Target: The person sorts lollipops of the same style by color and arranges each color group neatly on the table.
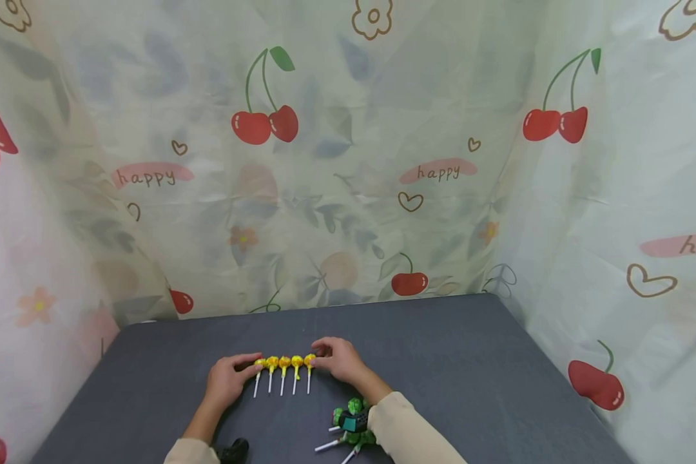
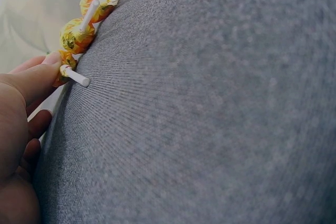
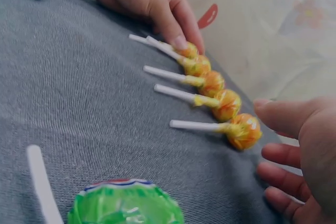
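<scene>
Several lollipops in yellow-orange wrappers (image 1: pixel 285 362) lie side by side in a row on the dark grey table, white sticks toward the person. At the left end, my left hand (image 1: pixel 225 381) pinches the head of the end lollipop (image 2: pixel 68 60) between thumb and forefinger. My right hand (image 1: pixel 343 362) is at the other end of the row, thumb and fingers spread apart. In the right wrist view a small gap shows between its thumb and the rightmost lollipop (image 3: pixel 244 131).
Green-wrapped lollipops (image 1: pixel 354 437) lie loosely piled beside the right forearm, partly hidden by the sleeve and a black wrist device (image 1: pixel 354 421). Another black device (image 1: pixel 234 449) is by the left wrist. A patterned curtain (image 1: pixel 336 193) surrounds the grey table (image 1: pixel 470 374).
</scene>
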Motion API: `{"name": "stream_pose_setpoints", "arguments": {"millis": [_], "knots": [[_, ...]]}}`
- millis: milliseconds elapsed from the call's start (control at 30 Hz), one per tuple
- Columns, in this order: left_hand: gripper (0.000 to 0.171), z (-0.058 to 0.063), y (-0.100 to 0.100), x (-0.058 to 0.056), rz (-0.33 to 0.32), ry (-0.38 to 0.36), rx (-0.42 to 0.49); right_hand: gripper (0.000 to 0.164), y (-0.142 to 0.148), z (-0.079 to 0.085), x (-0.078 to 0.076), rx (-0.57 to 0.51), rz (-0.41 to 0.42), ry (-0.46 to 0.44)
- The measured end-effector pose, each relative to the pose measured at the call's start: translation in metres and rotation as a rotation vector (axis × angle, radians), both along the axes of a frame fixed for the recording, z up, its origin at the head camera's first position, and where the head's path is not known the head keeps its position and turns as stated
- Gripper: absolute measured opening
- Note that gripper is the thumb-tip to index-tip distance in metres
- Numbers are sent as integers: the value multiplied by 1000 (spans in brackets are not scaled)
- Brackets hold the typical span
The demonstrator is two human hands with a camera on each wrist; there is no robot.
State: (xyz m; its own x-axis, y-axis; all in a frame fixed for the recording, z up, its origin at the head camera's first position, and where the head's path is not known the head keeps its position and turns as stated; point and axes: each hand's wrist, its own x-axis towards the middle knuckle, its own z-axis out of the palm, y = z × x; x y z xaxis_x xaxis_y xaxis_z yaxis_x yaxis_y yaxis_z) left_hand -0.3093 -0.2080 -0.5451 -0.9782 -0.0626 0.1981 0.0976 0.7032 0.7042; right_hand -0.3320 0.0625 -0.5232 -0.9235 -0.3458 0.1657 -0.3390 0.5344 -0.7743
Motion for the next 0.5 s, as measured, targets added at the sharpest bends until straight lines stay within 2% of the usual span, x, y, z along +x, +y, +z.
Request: {"name": "stream_pose_setpoints", "arguments": {"millis": [133, 500], "knots": [[28, -3, -1, -1, 9, 5, 0, 34, 3, 4, 3, -26, 27, -7], [28, -2, 0, -1, 15, -9, -3, 34, 26, 17, 13, -56, 78, 64]]}}
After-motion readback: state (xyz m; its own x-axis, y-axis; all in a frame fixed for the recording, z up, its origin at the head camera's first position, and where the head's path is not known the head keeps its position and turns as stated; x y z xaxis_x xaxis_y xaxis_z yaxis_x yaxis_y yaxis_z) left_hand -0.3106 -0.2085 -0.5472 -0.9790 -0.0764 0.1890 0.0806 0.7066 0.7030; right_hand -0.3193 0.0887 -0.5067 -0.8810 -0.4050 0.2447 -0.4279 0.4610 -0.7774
